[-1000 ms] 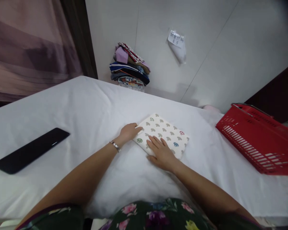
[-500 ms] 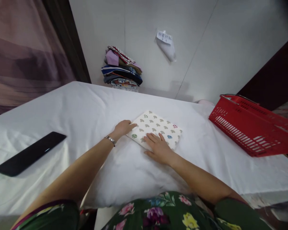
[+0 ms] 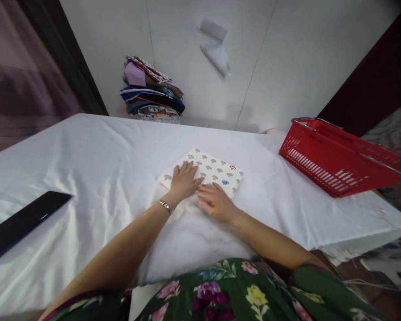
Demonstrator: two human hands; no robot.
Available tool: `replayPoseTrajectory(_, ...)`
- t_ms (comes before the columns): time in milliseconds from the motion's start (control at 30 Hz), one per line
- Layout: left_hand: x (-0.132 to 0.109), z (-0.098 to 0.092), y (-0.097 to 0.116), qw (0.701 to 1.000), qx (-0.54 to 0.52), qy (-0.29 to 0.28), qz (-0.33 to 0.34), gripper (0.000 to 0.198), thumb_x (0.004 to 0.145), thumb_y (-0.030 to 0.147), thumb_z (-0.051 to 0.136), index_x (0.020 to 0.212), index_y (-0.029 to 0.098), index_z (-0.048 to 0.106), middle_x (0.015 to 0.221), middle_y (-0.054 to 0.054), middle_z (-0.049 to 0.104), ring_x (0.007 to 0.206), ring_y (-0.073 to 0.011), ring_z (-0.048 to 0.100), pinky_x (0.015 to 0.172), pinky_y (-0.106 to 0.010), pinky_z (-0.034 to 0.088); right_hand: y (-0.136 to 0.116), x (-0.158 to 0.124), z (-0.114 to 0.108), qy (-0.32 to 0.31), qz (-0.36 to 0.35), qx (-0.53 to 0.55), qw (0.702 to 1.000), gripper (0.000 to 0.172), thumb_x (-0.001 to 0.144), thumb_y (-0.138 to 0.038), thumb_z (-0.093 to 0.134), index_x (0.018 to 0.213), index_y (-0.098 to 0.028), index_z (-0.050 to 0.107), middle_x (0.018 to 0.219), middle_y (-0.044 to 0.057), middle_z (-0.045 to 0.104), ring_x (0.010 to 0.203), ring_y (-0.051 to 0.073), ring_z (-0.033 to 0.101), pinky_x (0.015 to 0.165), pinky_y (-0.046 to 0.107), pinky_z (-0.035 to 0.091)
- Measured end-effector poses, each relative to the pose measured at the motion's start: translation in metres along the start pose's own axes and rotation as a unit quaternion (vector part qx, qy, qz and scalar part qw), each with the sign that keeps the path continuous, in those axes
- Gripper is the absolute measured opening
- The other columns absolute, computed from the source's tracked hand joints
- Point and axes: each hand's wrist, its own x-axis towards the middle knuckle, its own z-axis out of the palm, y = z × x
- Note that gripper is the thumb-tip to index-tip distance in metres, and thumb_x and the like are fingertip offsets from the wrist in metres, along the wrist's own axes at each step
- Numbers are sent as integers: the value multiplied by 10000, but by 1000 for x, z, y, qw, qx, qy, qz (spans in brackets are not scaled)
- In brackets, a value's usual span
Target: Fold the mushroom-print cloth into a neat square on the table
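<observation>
A folded white cloth (image 3: 214, 167) printed with grey mushroom-like shapes and a few coloured ones lies on the white-covered table (image 3: 120, 147). My left hand (image 3: 184, 182) rests on its left part, palm down with the fingers spread. At the cloth's near edge is my right hand (image 3: 218, 203), its fingers stretched out flat and close to the left fingertips. Both hands press on the fabric without gripping it. The cloth's near left part is hidden under my left hand.
A red plastic basket (image 3: 337, 156) with metal handles stands at the right. On the left lies a flat black object (image 3: 25, 223). A stack of folded fabrics (image 3: 152, 91) sits beyond the table's far edge, and a paper packet (image 3: 215, 49) hangs on the wall.
My left hand has moved from the cloth's left corner onto its top, with fingers spread. My right hand has slid toward the near edge. The whole view has shifted slightly.
</observation>
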Motion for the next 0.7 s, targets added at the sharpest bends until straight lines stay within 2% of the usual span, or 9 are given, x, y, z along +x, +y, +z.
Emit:
replayPoseTrajectory(67, -4, 7, -1, 1000, 8, -21, -5, 510, 911, 485, 322, 1284, 191, 507, 1417, -109, 441, 1348, -288, 302, 1089, -497, 197, 21, -8, -10, 100, 56, 41, 993, 285, 877, -262, 487, 1118, -277, 637, 1182, 40, 638, 1172, 215, 521, 1078, 492, 239)
replayPoseTrajectory(133, -5, 10, -4, 999, 13, -29, -4, 524, 919, 488, 288, 1290, 187, 505, 1416, -106, 443, 1348, -284, 302, 1094, -497, 191, 48, -19, -18, 209, 114, 65, 969, 247, 840, -261, 517, 1026, -252, 679, 1148, 57, 652, 1127, 220, 550, 1059, 468, 289)
replayPoseTrajectory(200, -4, 10, -7, 999, 14, -36, -8, 533, 921, 490, 275, 1303, 190, 494, 1428, -100, 428, 1354, -280, 293, 1099, -498, 181, 77, -29, -25, 284, 186, 99, 936, 242, 805, -288, 538, 984, -227, 688, 1167, 76, 634, 1102, 226, 558, 980, 421, 395)
replayPoseTrajectory(267, -3, 8, -7, 999, 13, -46, -12, 541, 919, 495, 274, 1310, 187, 488, 1439, -98, 413, 1359, -280, 286, 1101, -499, 178, 100, -38, -29, 324, 284, 157, 889, 276, 767, -313, 555, 987, -198, 674, 1139, 90, 632, 1032, 227, 582, 852, 376, 478)
replayPoseTrajectory(367, -3, 6, -6, 999, 17, -48, -13, 543, 921, 490, 272, 1310, 178, 487, 1443, -102, 407, 1363, -278, 280, 1103, -497, 176, 118, -43, -31, 321, 418, 282, 802, 341, 720, -325, 587, 1018, -166, 632, 980, 80, 658, 772, 174, 623, 643, 297, 510)
replayPoseTrajectory(433, -3, 5, -5, 998, 20, -50, -15, 538, 922, 486, 275, 1308, 179, 488, 1443, -102, 408, 1363, -273, 281, 1104, -495, 177, 119, -40, -31, 296, 451, 347, 767, 330, 715, -333, 610, 995, -158, 617, 869, 57, 659, 623, 129, 595, 542, 249, 484)
replayPoseTrajectory(567, -3, 7, -7, 998, 22, -53, -14, 532, 920, 489, 280, 1304, 188, 492, 1441, -98, 411, 1362, -270, 284, 1101, -495, 182, 117, -27, -36, 247, 445, 385, 770, 250, 740, -363, 636, 872, -153, 609, 756, 42, 647, 510, 100, 555, 433, 208, 425)
replayPoseTrajectory(700, -3, 10, -9, 999, 13, -39, -10, 532, 919, 497, 277, 1301, 198, 495, 1434, -94, 422, 1359, -272, 289, 1102, -496, 181, 121, -11, -43, 216, 472, 387, 762, 276, 721, -349, 670, 895, -151, 589, 644, 23, 627, 461, 117, 548, 390, 213, 405)
